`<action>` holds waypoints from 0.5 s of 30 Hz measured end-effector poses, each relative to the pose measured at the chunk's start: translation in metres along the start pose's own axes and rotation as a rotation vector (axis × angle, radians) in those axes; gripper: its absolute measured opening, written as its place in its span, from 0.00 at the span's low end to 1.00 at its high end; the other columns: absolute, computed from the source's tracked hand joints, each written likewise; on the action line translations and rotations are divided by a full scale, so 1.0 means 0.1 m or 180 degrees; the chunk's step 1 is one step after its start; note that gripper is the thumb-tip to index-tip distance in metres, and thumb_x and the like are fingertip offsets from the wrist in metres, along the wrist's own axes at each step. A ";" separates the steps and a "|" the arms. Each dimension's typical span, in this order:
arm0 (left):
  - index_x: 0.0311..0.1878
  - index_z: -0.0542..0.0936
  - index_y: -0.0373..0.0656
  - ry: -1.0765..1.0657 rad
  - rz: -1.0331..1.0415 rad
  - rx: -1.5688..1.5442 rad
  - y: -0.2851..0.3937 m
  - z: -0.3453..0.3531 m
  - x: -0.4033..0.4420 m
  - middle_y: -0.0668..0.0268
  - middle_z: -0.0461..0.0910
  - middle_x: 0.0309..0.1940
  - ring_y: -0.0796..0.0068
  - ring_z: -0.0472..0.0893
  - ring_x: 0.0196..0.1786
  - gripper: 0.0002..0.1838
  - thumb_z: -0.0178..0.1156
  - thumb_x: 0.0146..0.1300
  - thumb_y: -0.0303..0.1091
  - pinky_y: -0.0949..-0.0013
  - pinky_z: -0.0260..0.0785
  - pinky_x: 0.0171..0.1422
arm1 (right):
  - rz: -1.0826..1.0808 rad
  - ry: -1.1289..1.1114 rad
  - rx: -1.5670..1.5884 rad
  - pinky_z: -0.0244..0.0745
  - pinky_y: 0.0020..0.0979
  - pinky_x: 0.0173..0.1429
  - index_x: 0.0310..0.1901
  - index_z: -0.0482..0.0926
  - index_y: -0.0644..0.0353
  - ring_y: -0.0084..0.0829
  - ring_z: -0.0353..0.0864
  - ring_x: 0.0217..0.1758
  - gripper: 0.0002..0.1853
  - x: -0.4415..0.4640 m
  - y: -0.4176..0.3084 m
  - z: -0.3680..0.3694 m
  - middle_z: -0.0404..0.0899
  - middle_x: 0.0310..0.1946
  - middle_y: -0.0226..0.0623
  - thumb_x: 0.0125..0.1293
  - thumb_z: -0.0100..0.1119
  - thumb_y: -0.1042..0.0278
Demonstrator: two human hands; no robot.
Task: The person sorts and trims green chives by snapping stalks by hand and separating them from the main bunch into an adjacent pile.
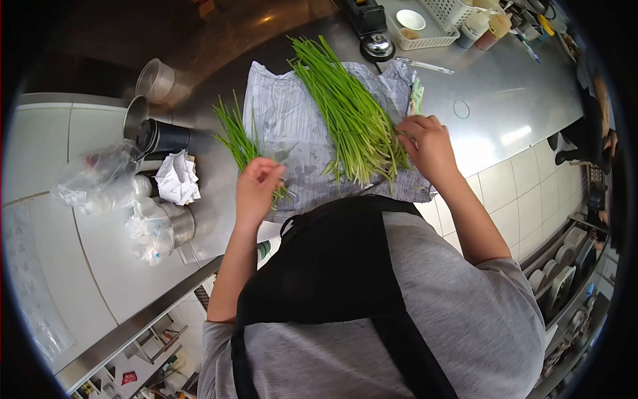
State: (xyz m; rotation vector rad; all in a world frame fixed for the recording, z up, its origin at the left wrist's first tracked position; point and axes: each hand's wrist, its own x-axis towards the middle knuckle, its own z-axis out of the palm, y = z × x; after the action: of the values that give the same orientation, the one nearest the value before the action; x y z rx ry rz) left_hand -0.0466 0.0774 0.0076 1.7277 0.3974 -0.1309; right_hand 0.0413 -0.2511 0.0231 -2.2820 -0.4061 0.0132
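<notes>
A large bunch of long green stalks (345, 113) lies spread on a crumpled grey cloth or paper sheet (282, 100). To its left, a smaller bunch of green stalks (234, 136) overlaps the sheet's left edge. My left hand (259, 189) is over the lower end of the small bunch, thumb and fingers pinched together; whatever is between them is too small to name. At the right edge of the large bunch is my right hand (425, 143), its fingers curled near the pale stalk ends, and its fingertips are partly hidden.
Crumpled white paper (177, 178), a dark cup (166, 136), clear containers (156, 80) and plastic bags (100, 176) stand left. At the back are a bell (377, 46), a white basket (425, 41) and bottles (473, 30). A green rubber band (461, 109) lies right. Another person (591, 136) stands far right.
</notes>
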 end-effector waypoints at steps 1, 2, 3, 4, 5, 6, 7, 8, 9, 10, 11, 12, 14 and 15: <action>0.47 0.76 0.38 0.0032 -0.0011 -0.0001 -0.09 -0.11 0.02 0.70 0.79 0.26 0.83 0.78 0.29 0.11 0.62 0.61 0.28 0.79 0.69 0.34 | -0.0326 0.0225 -0.0698 0.70 0.36 0.42 0.38 0.82 0.54 0.37 0.77 0.37 0.08 -0.01 0.04 0.04 0.80 0.35 0.32 0.54 0.64 0.70; 0.48 0.76 0.37 0.0304 -0.0133 0.0064 -0.14 -0.20 0.04 0.69 0.78 0.28 0.82 0.78 0.30 0.12 0.61 0.62 0.29 0.79 0.69 0.34 | -0.0654 0.0457 -0.1393 0.69 0.37 0.43 0.38 0.82 0.53 0.36 0.77 0.39 0.09 -0.01 0.06 0.08 0.79 0.36 0.30 0.53 0.64 0.70; 0.49 0.76 0.37 0.0571 -0.0252 0.0127 -0.19 -0.27 0.05 0.68 0.78 0.31 0.82 0.77 0.31 0.13 0.61 0.62 0.29 0.80 0.70 0.35 | -0.0588 0.0415 -0.1175 0.67 0.38 0.44 0.36 0.81 0.53 0.33 0.76 0.43 0.08 0.00 0.03 0.15 0.78 0.37 0.28 0.52 0.64 0.69; 0.49 0.76 0.37 0.0583 -0.0265 0.0129 -0.25 -0.32 0.05 0.68 0.78 0.31 0.82 0.77 0.31 0.13 0.61 0.62 0.29 0.80 0.70 0.35 | -0.0591 0.0401 -0.1166 0.67 0.38 0.44 0.36 0.81 0.53 0.33 0.76 0.43 0.08 0.02 -0.01 0.22 0.78 0.37 0.28 0.52 0.64 0.69; 0.50 0.76 0.36 0.0680 -0.0308 0.0254 -0.28 -0.35 0.05 0.68 0.78 0.30 0.81 0.77 0.31 0.14 0.61 0.63 0.30 0.80 0.70 0.34 | -0.0645 0.0267 -0.1133 0.67 0.38 0.44 0.36 0.81 0.53 0.33 0.76 0.43 0.07 0.06 -0.04 0.31 0.78 0.37 0.28 0.53 0.64 0.69; 0.50 0.76 0.35 0.0772 -0.0344 0.0378 -0.30 -0.36 0.05 0.68 0.78 0.30 0.80 0.77 0.30 0.15 0.61 0.63 0.31 0.80 0.70 0.34 | -0.0698 0.0140 -0.1105 0.67 0.38 0.43 0.35 0.81 0.53 0.33 0.77 0.42 0.07 0.11 -0.06 0.39 0.78 0.36 0.28 0.53 0.64 0.68; 0.50 0.76 0.35 0.0763 -0.0341 0.0380 -0.33 -0.38 0.06 0.68 0.78 0.30 0.80 0.77 0.30 0.15 0.61 0.63 0.31 0.80 0.70 0.34 | -0.0658 0.0183 -0.1266 0.66 0.38 0.43 0.33 0.80 0.52 0.33 0.77 0.42 0.06 0.16 -0.06 0.50 0.78 0.35 0.29 0.54 0.63 0.65; 0.50 0.77 0.34 0.0862 -0.0230 0.0667 -0.34 -0.40 0.06 0.67 0.78 0.28 0.80 0.77 0.28 0.16 0.63 0.61 0.32 0.77 0.70 0.33 | -0.0657 0.0197 -0.1267 0.66 0.38 0.43 0.33 0.80 0.52 0.33 0.77 0.42 0.06 0.21 -0.06 0.56 0.78 0.35 0.29 0.54 0.63 0.65; 0.49 0.78 0.33 0.0965 -0.0117 0.0955 -0.34 -0.42 0.05 0.66 0.78 0.26 0.79 0.77 0.26 0.17 0.64 0.60 0.32 0.75 0.69 0.31 | -0.0574 0.0073 -0.1497 0.66 0.39 0.43 0.33 0.80 0.53 0.34 0.78 0.42 0.06 0.26 -0.07 0.61 0.79 0.35 0.30 0.55 0.62 0.64; 0.49 0.78 0.33 0.0965 -0.0104 0.0963 -0.35 -0.43 0.03 0.66 0.78 0.26 0.79 0.77 0.26 0.17 0.64 0.60 0.32 0.75 0.69 0.31 | -0.0488 -0.0052 -0.1723 0.67 0.39 0.43 0.32 0.80 0.54 0.34 0.79 0.41 0.06 0.30 -0.06 0.65 0.79 0.35 0.31 0.55 0.62 0.63; 0.49 0.79 0.34 0.1055 0.0087 0.1576 -0.30 -0.41 0.00 0.64 0.78 0.25 0.77 0.76 0.26 0.17 0.64 0.58 0.32 0.73 0.69 0.31 | -0.0489 -0.0037 -0.1716 0.67 0.39 0.43 0.32 0.80 0.54 0.34 0.79 0.41 0.06 0.34 -0.04 0.66 0.79 0.35 0.31 0.55 0.62 0.63; 0.50 0.79 0.35 0.1140 0.0276 0.2188 -0.24 -0.39 -0.03 0.63 0.77 0.24 0.75 0.76 0.25 0.18 0.65 0.57 0.33 0.71 0.68 0.31 | -0.0221 -0.0187 -0.1529 0.67 0.40 0.42 0.32 0.79 0.54 0.36 0.79 0.39 0.06 0.37 -0.01 0.66 0.79 0.33 0.32 0.55 0.62 0.63; 0.50 0.80 0.38 0.1111 0.0393 0.2379 -0.14 -0.33 -0.05 0.63 0.78 0.26 0.78 0.75 0.25 0.17 0.64 0.58 0.31 0.74 0.67 0.31 | 0.0053 -0.0338 -0.1344 0.67 0.41 0.41 0.32 0.79 0.54 0.37 0.80 0.37 0.07 0.40 0.04 0.63 0.79 0.32 0.32 0.55 0.63 0.62; 0.50 0.80 0.40 0.1083 0.0505 0.2561 -0.08 -0.29 -0.06 0.64 0.78 0.28 0.81 0.75 0.25 0.16 0.64 0.58 0.30 0.77 0.66 0.31 | 0.0017 -0.0347 -0.1243 0.68 0.41 0.41 0.31 0.79 0.55 0.38 0.80 0.35 0.07 0.41 0.06 0.59 0.79 0.30 0.33 0.55 0.63 0.62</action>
State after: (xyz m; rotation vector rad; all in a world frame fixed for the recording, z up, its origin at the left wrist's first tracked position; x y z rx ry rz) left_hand -0.0584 0.1055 0.0073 2.5831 0.4904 0.1451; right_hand 0.0741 -0.2005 -0.0161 -2.6757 -0.4942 0.0662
